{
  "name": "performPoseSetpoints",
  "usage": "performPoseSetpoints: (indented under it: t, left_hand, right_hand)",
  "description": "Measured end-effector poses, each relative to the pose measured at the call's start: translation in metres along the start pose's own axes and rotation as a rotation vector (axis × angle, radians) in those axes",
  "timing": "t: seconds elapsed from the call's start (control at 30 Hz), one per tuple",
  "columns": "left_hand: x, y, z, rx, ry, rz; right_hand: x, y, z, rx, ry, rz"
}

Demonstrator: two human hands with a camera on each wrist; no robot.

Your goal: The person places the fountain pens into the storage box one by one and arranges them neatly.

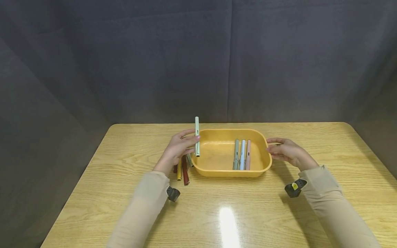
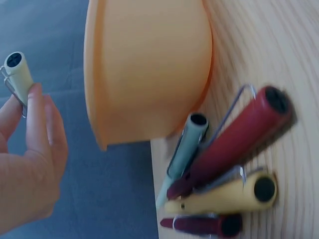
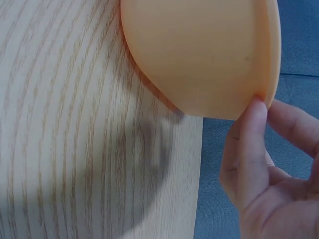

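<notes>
My left hand (image 1: 177,148) pinches a pale green capped pen (image 1: 197,128), held upright over the left rim of a yellow plastic tray (image 1: 214,156). In the left wrist view the dark end of this pen (image 2: 21,79) and its wire clip show above the fingertips. My right hand (image 1: 289,152) grips the tray's right rim, thumb on one side and fingers on the other, as the right wrist view shows. Inside the tray, right of its middle, a grey-green pen (image 1: 236,153), a light blue pen (image 1: 242,155) and a pink pen (image 1: 248,151) lie side by side.
Left of the tray, partly under my left hand, lie a large dark red pen (image 2: 234,139), a yellow pen (image 2: 229,194), a smaller-looking dark red pen (image 2: 202,225) and a light green pen (image 2: 187,144). The wooden table (image 1: 124,193) ends at a dark curtain (image 1: 155,69) behind.
</notes>
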State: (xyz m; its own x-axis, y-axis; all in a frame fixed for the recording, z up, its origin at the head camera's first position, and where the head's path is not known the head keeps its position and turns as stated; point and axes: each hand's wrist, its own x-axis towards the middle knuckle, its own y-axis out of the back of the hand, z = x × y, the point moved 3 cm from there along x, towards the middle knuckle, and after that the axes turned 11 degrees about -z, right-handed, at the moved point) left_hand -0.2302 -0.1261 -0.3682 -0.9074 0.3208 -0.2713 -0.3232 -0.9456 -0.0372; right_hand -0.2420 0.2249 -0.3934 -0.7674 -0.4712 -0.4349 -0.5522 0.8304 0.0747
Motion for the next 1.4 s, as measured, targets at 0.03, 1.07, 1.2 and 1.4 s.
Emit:
performPoseSetpoints:
  t: [0.03, 1.07, 1.2, 1.4]
  left_hand:
    - [0.001, -0.003, 0.000, -0.003, 0.000, -0.008]
    - [0.022, -0.045, -0.011, -0.053, -0.010, -0.066]
    - [0.026, -0.052, -0.013, -0.060, 0.003, -0.070]
    - [0.032, -0.061, -0.017, -0.038, 0.015, -0.063]
  right_hand:
    - [0.000, 0.000, 0.000, -0.002, 0.000, 0.000]
    - [0.001, -0.001, 0.000, 0.014, 0.005, -0.004]
    - [0.001, 0.000, 0.001, 0.013, 0.003, -0.004]
    - [0.001, 0.001, 0.001, 0.006, -0.002, -0.001]
